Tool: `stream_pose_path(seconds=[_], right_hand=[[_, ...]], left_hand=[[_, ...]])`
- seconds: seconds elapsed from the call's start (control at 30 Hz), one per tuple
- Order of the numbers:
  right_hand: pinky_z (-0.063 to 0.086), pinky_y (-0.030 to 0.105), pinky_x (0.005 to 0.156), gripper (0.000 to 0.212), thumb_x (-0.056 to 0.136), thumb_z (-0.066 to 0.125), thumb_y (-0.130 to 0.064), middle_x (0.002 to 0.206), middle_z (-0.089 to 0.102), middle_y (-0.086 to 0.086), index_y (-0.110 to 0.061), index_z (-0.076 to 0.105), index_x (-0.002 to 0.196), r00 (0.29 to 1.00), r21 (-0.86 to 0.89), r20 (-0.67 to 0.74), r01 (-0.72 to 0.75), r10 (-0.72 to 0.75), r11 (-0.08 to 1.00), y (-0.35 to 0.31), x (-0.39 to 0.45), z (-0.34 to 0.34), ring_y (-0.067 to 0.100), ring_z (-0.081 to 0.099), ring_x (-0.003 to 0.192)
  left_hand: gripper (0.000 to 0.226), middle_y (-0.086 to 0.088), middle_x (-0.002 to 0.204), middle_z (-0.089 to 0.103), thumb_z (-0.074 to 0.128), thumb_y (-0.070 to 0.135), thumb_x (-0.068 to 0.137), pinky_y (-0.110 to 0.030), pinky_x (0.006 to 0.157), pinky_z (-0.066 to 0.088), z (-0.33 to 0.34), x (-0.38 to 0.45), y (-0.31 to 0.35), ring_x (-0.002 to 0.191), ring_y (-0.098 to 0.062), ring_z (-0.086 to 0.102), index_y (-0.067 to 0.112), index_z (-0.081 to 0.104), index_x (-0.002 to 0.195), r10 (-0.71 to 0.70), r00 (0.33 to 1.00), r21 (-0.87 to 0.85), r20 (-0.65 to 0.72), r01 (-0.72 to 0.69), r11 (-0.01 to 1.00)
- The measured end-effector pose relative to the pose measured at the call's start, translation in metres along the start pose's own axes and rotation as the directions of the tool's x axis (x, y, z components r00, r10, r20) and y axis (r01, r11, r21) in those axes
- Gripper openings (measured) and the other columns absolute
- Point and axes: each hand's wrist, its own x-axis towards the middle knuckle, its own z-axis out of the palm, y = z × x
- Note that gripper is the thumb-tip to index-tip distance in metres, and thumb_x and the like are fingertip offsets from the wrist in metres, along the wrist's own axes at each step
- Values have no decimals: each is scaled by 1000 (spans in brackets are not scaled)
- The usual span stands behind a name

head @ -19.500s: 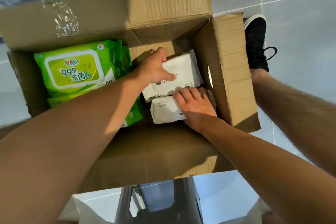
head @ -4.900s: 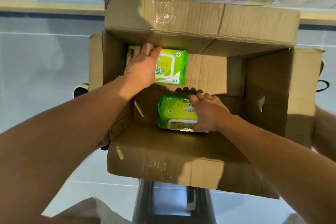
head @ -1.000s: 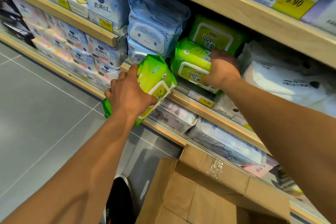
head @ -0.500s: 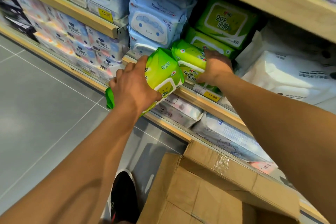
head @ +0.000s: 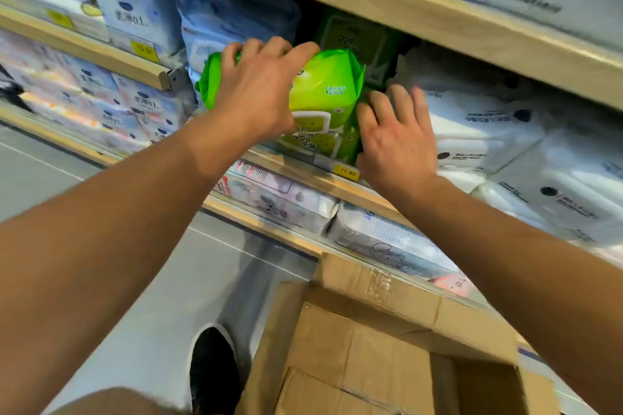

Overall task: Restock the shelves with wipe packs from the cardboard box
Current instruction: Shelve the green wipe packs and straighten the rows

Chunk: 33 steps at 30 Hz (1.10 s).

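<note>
While gripped — green pack (head: 323,91) perhaps on shelf (head: 303,175)

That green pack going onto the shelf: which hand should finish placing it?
Left, probably. The left hand already grips the green pack at the shelf; the right hand lies open beside it.

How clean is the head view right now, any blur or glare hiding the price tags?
Head view: motion blur smears the shelf goods and the yellow price tag, digits barely legible; left hand and green wipe pack are fairly sharp; wide-angle bending at edges; no glare.
</note>
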Motion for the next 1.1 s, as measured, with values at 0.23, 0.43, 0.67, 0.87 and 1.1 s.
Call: stream_pose_path(seconds=[0.23, 0.43, 0.67, 0.87, 1.1], right_hand=[[21, 49, 113, 79, 68, 73, -27, 135, 45, 10, -12, 40, 138, 962, 61, 86, -266, 260, 962, 37, -24, -21, 36, 39, 123], [28, 50, 109, 79, 74, 73, -37, 136, 44, 11, -13, 38, 140, 934, 97, 153, -340, 323, 936, 51, -34, -19, 37, 38, 126], [23, 50, 113, 77, 79, 69, -40, 141, 40, 10, -16, 35, 143, 925, 166, 167, -366, 340, 915, 47, -27, -16, 36, 37, 128], [18, 47, 115, 75, 82, 65, -42, 146, 37, 5, -21, 32, 146, 947, 212, 146, -314, 287, 925, 38, -8, -20, 34, 33, 134], [13, 47, 117, 64, 87, 59, -43, 134, 53, 7, -23, 34, 142, 932, 219, 221, -333, 286, 917, 27, 14, -21, 33, 38, 132]], left_hand=[[90, -9, 132, 45, 80, 25, 62, -53, 107, 25, 6, 32, 43, 122, -35, 40, 33, 35, 140, 102, 991, 83, 83, -109, 991], [89, -4, 144, 40, 75, 19, 71, -58, 111, 15, 13, 57, 65, 132, -35, 33, 41, 30, 144, 103, 989, 94, 110, -114, 989], [88, -2, 152, 29, 73, 38, 73, -61, 112, 10, 40, 54, 54, 137, -34, 28, 44, 22, 145, 91, 989, 61, 116, -99, 993], [78, -5, 142, 43, 67, 52, 78, -61, 112, 10, 41, 52, 47, 127, -37, 43, 43, 27, 144, 53, 996, 96, 73, -60, 994], [74, -6, 140, 42, 69, 50, 78, -63, 111, 12, 34, 55, 34, 128, -38, 39, 45, 30, 141, 22, 997, 87, 71, -28, 996]])
